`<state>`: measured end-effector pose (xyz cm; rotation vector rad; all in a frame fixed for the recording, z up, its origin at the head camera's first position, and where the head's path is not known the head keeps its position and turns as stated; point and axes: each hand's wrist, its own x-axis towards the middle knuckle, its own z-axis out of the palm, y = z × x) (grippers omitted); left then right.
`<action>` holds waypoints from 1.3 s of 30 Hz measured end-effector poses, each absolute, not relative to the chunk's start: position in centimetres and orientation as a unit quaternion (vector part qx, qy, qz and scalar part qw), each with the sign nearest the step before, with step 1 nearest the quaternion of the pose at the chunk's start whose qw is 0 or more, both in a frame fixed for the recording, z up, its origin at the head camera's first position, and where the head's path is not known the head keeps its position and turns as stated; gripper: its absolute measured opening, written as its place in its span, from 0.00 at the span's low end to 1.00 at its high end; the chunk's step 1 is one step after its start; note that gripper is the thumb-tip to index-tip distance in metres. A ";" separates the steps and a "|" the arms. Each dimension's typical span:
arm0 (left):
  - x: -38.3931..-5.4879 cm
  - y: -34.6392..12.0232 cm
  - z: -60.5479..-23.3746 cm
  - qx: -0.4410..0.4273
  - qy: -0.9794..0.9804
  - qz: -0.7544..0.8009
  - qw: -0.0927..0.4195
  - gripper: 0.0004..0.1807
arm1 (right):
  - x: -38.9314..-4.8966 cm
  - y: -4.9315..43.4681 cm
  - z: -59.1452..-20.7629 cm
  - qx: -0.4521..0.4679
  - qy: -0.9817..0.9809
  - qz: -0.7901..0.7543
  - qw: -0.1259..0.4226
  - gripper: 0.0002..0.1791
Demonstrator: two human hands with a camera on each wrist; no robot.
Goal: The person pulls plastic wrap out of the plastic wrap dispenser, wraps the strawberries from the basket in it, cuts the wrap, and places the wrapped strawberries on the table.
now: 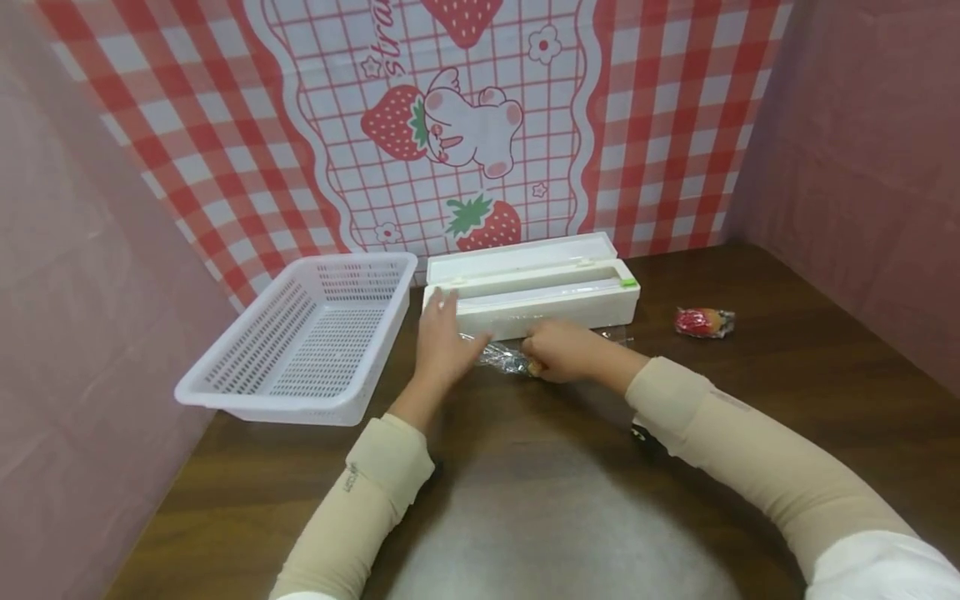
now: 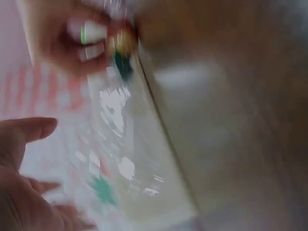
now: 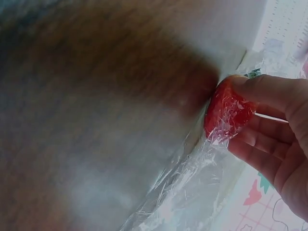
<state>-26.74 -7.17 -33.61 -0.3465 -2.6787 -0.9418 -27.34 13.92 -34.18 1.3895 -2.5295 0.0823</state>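
My right hand (image 1: 566, 350) pinches a red strawberry (image 3: 226, 110) between thumb and fingers, low in front of a white cling film box (image 1: 543, 312). Clear cling film (image 1: 504, 358) covers the strawberry and trails to the left from it, crinkled and shiny. The strawberry's green leaves (image 2: 123, 66) show in the left wrist view. My left hand (image 1: 442, 337) is at the front left corner of the box, with fingers and thumb spread apart and nothing gripped. The box's lid (image 1: 525, 257) stands raised behind, and a pale film roll (image 1: 540, 296) lies inside.
A white perforated plastic basket (image 1: 371, 392) stands to the left of the box. Another film-wrapped strawberry (image 1: 703, 322) lies on the brown wooden table (image 1: 810, 367) to the right. A red checked cloth (image 1: 667, 125) with strawberry prints hangs behind.
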 end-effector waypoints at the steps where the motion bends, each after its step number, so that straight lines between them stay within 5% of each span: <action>1: -26.1 -6.7 -33.5 -0.178 -0.929 -0.278 0.166 0.38 | -27.3 14.0 -34.2 0.475 -0.871 0.036 0.119 0.14; 4: -24.6 -5.2 -33.4 -0.325 -0.910 -0.168 0.196 0.26 | -27.1 14.1 -34.1 0.468 -0.877 0.057 0.090 0.14; 7: -24.2 -4.3 -33.6 -0.385 -0.902 -0.096 0.168 0.23 | -27.0 14.4 -34.1 0.461 -0.881 0.081 0.060 0.12; 17: -25.3 -3.9 -33.8 -0.423 -0.903 -0.056 0.054 0.26 | -26.3 16.3 -33.7 0.403 -0.904 0.140 0.022 0.19; 30: -27.0 -3.5 -34.9 -0.443 -0.893 -0.071 0.040 0.12 | -27.2 16.8 -34.4 0.423 -0.894 0.148 0.008 0.16; 39: -27.5 -4.2 -34.7 -0.447 -0.880 -0.157 -0.031 0.10 | -26.9 17.5 -33.9 0.400 -0.884 0.229 -0.079 0.09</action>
